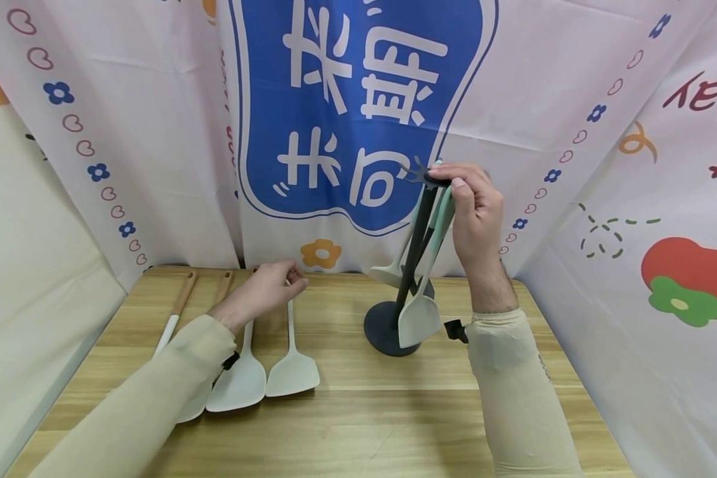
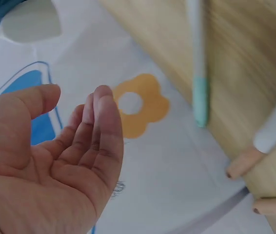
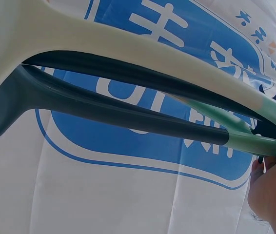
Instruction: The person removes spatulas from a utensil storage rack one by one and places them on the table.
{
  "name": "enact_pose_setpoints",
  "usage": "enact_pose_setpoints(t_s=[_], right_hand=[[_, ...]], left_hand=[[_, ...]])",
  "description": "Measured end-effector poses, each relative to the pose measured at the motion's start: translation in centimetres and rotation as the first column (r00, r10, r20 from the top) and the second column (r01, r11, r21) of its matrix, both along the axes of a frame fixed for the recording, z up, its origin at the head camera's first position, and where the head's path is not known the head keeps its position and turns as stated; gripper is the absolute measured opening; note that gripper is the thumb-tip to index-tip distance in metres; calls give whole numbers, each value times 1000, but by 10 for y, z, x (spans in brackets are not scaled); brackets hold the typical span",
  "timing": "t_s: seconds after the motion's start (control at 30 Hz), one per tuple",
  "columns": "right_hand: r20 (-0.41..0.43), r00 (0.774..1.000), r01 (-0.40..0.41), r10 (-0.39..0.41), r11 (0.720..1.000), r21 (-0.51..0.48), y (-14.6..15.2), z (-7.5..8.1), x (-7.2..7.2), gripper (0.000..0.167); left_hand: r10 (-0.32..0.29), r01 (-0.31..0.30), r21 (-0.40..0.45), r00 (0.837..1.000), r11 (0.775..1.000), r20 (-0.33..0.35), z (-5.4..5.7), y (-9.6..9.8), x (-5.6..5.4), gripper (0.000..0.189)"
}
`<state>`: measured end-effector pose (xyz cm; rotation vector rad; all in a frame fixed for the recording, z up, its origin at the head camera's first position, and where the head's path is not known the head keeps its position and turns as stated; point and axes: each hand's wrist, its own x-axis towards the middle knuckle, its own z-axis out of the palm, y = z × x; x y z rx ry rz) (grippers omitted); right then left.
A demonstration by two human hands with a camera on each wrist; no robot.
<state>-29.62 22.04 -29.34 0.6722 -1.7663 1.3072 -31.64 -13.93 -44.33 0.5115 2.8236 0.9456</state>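
My left hand (image 1: 265, 292) hovers over the back of the table, with relaxed fingers and an unfilled palm in the left wrist view. Below it lies a white turner (image 1: 293, 375) whose mint handle end (image 2: 201, 102) shows in the left wrist view. To its left is a white turner (image 1: 237, 385) with a wooden handle. My right hand (image 1: 478, 219) is at the top of a dark utensil stand (image 1: 388, 328), pinching the mint handle of a white spatula (image 1: 419, 320); the exact finger contact is partly hidden. A dark utensil (image 3: 128, 117) with a mint handle end hangs beside it.
Another white utensil (image 1: 387, 273) hangs at the back of the stand. At the far left lies one more wooden-handled utensil (image 1: 182, 295), partly under my left sleeve. Printed cloth (image 1: 550, 99) hangs behind the wooden table (image 1: 358, 431).
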Motion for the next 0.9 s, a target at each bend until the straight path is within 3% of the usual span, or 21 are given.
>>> enact_pose_setpoints(t_s=[0.37,0.9], right_hand=[[6,1000,-1,1,1000,3,0,0,1,43],[8,1000,3,-3,1000,-5,1,-1,-1,42]], left_hand=[[-15,33,141,992,989,-127,19,37,1,28],[-33,80,341,989,937,-141,32,82,0,31]])
